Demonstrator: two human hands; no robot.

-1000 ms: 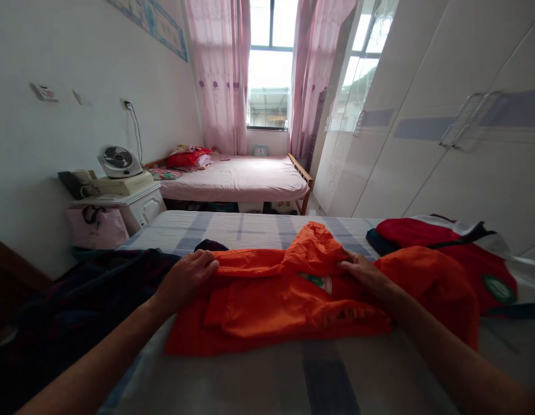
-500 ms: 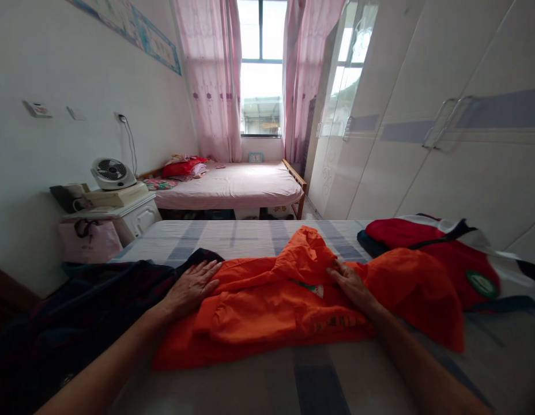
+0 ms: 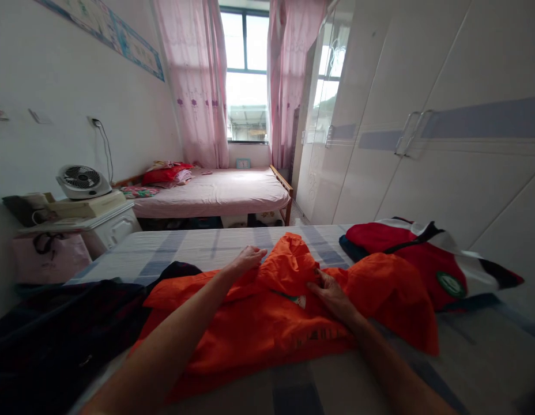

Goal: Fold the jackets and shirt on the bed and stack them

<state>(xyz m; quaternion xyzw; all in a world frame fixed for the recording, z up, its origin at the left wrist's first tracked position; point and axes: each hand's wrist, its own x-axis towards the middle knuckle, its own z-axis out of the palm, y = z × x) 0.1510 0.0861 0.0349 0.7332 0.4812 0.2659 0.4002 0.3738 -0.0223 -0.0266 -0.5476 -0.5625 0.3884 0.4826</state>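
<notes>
An orange jacket lies partly folded across the bed, with a bunched part standing up at its middle and a small green and white print below that. My right hand has its thumb and fingers closed on the cloth just right of this bunched part. Reaching across the jacket, my left hand is just left of the bunched part, its fingers stretched toward it; its thumb side is hidden. Dark clothing lies against the jacket's left side.
A red, white and black garment lies at the right on the striped bed sheet. Beyond stand a pink-covered bed, a white wardrobe along the right, and a fan on a cabinet at left.
My left hand has lifted off the jacket's left part and moved right, toward the bunched cloth. My right hand stays at the same spot on the jacket. The view has turned slightly right.
</notes>
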